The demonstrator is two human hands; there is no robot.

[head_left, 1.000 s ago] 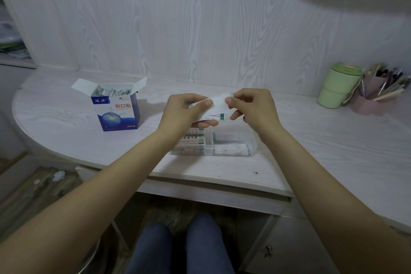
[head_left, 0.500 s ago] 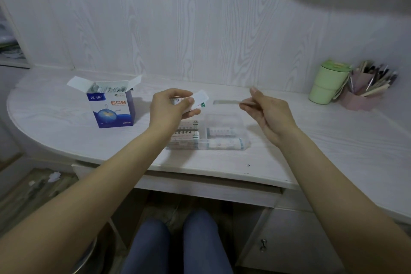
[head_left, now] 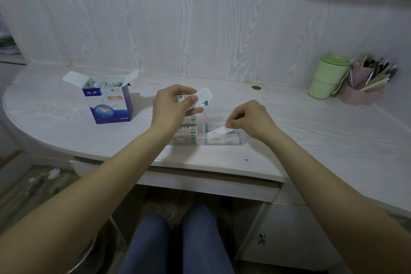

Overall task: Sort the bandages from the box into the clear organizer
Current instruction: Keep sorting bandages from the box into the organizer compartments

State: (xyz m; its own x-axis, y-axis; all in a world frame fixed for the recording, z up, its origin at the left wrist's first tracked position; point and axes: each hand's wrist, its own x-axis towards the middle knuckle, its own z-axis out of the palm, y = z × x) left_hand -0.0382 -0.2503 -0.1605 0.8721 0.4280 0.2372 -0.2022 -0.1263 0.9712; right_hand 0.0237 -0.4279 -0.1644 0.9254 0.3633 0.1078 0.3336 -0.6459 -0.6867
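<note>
A blue and white bandage box (head_left: 109, 104) stands open on the desk at the left, with wrapped bandages showing at its top. The clear organizer (head_left: 222, 139) lies at the desk's front middle, with bandages stacked in its left and right compartments. My left hand (head_left: 171, 107) hovers above the organizer's left part and grips a small stack of white bandages (head_left: 203, 95). My right hand (head_left: 251, 120) pinches a single white bandage (head_left: 216, 132) by its end and holds it slanted over the right compartment.
A green lidded cup (head_left: 327, 78) and a pink pen holder (head_left: 364, 87) full of pens stand at the back right. A wood-grain wall runs behind the desk. A drawer front and a cabinet door with a knob (head_left: 262, 238) sit below the desk edge. My knees show underneath.
My right hand pulled one bandage from the stack in my left hand, swung out right, then came down to the organizer's right compartment. My left hand stayed about where it was.
</note>
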